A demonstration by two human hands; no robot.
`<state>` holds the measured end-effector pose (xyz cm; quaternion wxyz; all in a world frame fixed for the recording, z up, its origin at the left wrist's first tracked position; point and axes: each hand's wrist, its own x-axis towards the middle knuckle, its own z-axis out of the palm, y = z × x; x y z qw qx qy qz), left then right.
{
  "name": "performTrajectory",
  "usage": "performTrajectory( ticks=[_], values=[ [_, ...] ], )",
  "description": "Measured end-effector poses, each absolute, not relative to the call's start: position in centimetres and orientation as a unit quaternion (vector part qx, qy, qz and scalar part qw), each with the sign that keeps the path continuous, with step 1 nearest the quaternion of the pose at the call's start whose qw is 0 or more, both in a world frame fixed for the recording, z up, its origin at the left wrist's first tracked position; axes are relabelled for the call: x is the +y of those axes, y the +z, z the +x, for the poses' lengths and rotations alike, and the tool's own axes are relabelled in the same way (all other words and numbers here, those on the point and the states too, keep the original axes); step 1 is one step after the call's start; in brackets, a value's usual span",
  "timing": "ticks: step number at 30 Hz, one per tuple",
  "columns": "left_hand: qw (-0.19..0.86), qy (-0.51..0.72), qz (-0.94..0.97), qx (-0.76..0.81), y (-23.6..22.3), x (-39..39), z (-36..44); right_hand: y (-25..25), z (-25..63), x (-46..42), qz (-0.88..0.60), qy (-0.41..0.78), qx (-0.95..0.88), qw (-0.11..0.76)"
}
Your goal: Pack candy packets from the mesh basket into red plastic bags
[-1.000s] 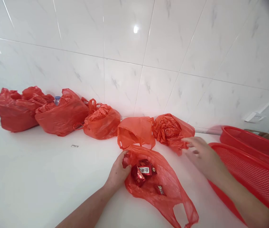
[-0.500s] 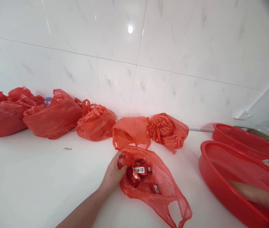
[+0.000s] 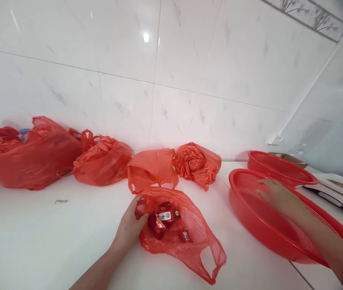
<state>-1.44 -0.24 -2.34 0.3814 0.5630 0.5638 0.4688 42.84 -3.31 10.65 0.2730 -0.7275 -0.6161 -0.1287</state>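
My left hand [image 3: 131, 221] is closed on the left rim of a thin red plastic bag [image 3: 189, 217], with the thumb inside its mouth. The bag lies spread open on the white table, its loop handle pointing to the lower right. Inside are several small shiny red packets [image 3: 158, 225], one with a white label. My right hand [image 3: 275, 195] is over a large red plastic basket [image 3: 250, 215] with slotted sides, its fingers apart near the far rim. I see nothing in that hand.
Red plastic bags line the tiled wall: a flat one [image 3: 153, 165], a crumpled one [image 3: 197, 163] and several fuller ones [image 3: 32, 165] to the left. A second red basket [image 3: 280, 165] stands behind the first. A pale flat device [image 3: 334, 197] sits at the right.
The view has swung right. My right arm, earlier low inside the basket, now shows with the hand near the basket's far rim. My left hand keeps its hold on the bag.
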Motion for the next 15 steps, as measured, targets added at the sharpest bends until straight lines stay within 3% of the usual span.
performTrajectory(
  ticks=[5,11,15],
  values=[
    [0.392,0.483,0.567,0.539,-2.0,-0.7,-1.3,9.7,34.1,-5.5,-0.594,-0.152,-0.767,0.19],
    [0.371,0.492,0.564,0.55,-1.7,-0.9,-1.3,7.7,26.8,-9.9,-0.431,0.004,-0.899,0.081],
    [0.358,0.493,0.565,0.556,-1.7,-1.0,-1.2,6.1,27.1,-10.5,-0.388,0.014,-0.918,0.079]
  ],
)
